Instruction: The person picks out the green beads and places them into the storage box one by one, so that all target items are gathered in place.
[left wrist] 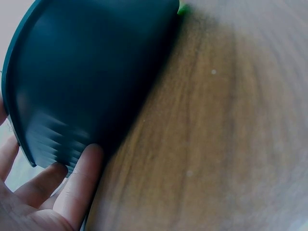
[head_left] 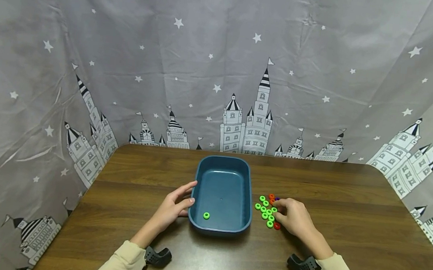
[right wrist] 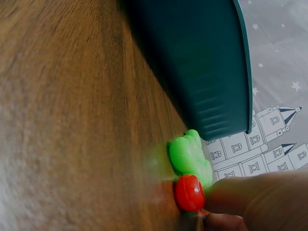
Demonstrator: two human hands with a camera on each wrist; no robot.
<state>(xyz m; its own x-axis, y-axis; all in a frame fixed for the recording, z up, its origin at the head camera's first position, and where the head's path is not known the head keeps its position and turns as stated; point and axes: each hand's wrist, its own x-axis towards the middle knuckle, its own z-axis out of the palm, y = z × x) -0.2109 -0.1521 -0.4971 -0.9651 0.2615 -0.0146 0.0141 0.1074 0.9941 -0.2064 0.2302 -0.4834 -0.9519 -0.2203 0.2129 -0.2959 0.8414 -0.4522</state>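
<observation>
A deep blue rectangular tray stands on the wooden table, with one green ring inside it near its front left corner. My left hand rests against the tray's left side; in the left wrist view its fingers lie along the outer wall. Right of the tray, my right hand reaches down to a cluster of small rings. Thumb and forefinger stand apart around a green ring at the cluster's edge. A red ring is right by the thumb in the right wrist view.
Several more green rings lie loosely together between tray and right hand. Orange rings and a purple ring are at the cluster's far side. Behind the table hangs a grey curtain printed with castles and stars.
</observation>
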